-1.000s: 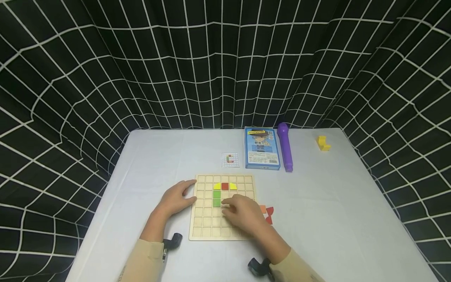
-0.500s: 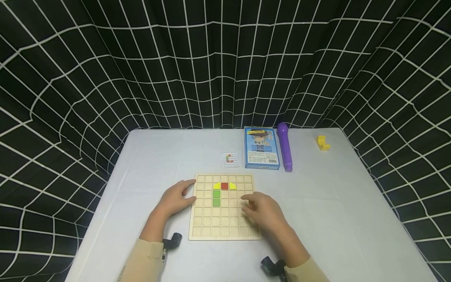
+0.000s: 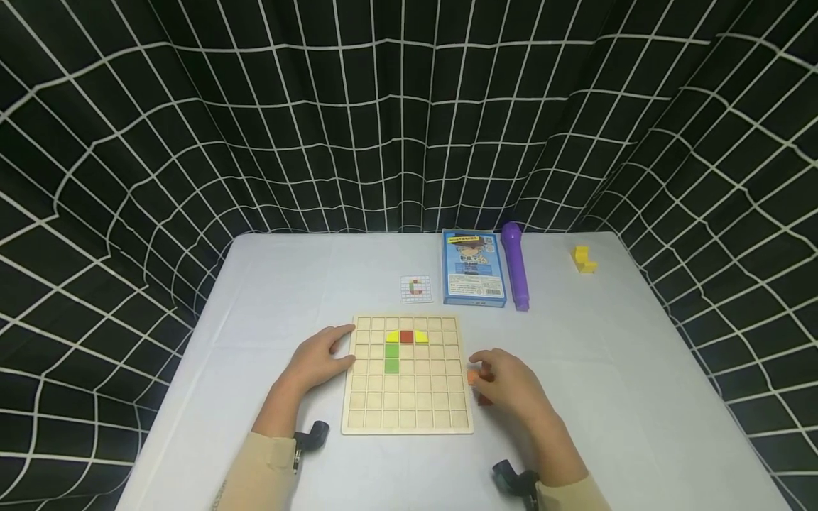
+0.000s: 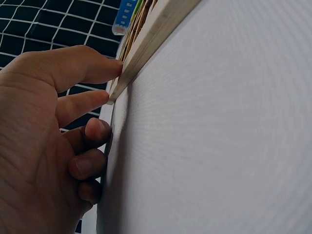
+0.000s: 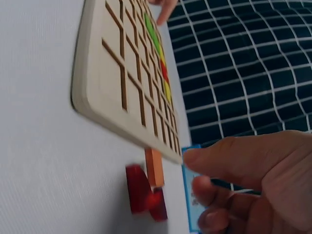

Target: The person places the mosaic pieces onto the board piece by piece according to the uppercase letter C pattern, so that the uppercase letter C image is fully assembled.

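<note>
A wooden grid board [image 3: 409, 402] lies on the white-covered table. Set in its upper cells are a red square tile [image 3: 407, 337], yellow curved tiles [image 3: 421, 337] on either side of it, and two green square tiles [image 3: 392, 351] in a column below left. My left hand [image 3: 317, 360] rests at the board's left edge, thumb and index finger touching it in the left wrist view. Just off the right edge, my right hand [image 3: 513, 383] hovers over loose pieces, holding nothing. The right wrist view shows them: an orange tile [image 5: 154, 168] against the board and red curved pieces [image 5: 138, 190].
Behind the board lies a small pattern card [image 3: 416, 289] with a coloured figure on a grid. To its right are a blue box [image 3: 473, 268], a purple microphone-shaped object [image 3: 516, 266] and a yellow block [image 3: 584, 260]. A dark checked curtain [image 3: 409, 113] surrounds the table.
My right hand has moved from over the board, beside the lower green tile, rightward off the board to the loose orange and red pieces. The left hand has stayed put.
</note>
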A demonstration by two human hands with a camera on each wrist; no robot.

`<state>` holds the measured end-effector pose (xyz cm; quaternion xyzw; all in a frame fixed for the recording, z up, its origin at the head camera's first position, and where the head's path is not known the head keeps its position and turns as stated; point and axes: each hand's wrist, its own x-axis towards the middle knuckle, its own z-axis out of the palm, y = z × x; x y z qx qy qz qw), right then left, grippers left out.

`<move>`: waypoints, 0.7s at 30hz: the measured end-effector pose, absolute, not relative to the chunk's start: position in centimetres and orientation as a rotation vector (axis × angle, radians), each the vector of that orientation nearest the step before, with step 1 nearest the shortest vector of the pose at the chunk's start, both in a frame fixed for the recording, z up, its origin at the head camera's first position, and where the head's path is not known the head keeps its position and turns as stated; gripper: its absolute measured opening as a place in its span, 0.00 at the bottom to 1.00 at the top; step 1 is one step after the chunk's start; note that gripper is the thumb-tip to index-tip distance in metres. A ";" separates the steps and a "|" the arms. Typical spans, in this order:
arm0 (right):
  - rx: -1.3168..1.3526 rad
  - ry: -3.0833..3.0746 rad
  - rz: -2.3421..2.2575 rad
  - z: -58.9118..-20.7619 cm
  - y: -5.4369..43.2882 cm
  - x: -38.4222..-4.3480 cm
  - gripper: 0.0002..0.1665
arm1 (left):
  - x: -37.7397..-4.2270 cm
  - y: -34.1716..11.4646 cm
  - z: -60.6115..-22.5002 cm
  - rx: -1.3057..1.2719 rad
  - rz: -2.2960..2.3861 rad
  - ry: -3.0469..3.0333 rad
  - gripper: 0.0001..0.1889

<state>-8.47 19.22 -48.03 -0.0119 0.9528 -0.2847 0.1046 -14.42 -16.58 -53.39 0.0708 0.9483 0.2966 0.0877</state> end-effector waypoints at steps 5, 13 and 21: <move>0.023 2.831 -0.685 -48.3 20.4 -8.7 0.16 | -14.5 -16.6 -53.5 0.214 0.875 2.824 0.36; 0.094 2.842 -0.646 -49.2 21.4 -8.4 0.13 | -14.5 -16.6 -53.5 0.198 0.879 2.820 0.36; 0.097 2.887 -0.653 -49.6 21.5 -8.3 0.18 | -14.5 -16.5 -53.4 0.213 0.881 2.828 0.36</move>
